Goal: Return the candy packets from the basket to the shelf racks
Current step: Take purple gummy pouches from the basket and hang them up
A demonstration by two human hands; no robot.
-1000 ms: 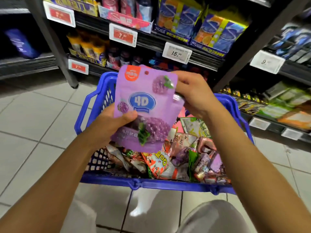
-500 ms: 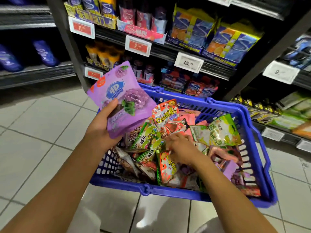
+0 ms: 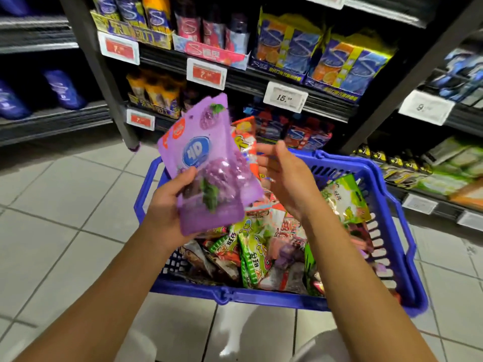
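— What's in my left hand point(image 3: 167, 205)?

— I see it gripping the purple packet point(image 3: 209, 173) by its lower left edge, thumb over the front, fingers behind. The packet stands nearly upright, tilted a little left, above the near left part of the basket point(image 3: 407, 246).

— And to the right of it?

— An orange packet point(image 3: 248, 145) sits just behind the purple one, its top edge showing. My right hand point(image 3: 285, 178) is just beside both, fingers spread wide and relaxed. I cannot tell whether its fingertips touch the orange packet; that part is blurred.

— The rest of the candy?

— Many packets, green point(image 3: 253, 259), red and brown, lie heaped in the basket under my hands. The basket rests on the tiled floor point(image 3: 52, 205), close in front of the shelf point(image 3: 261, 82) with its price tags.
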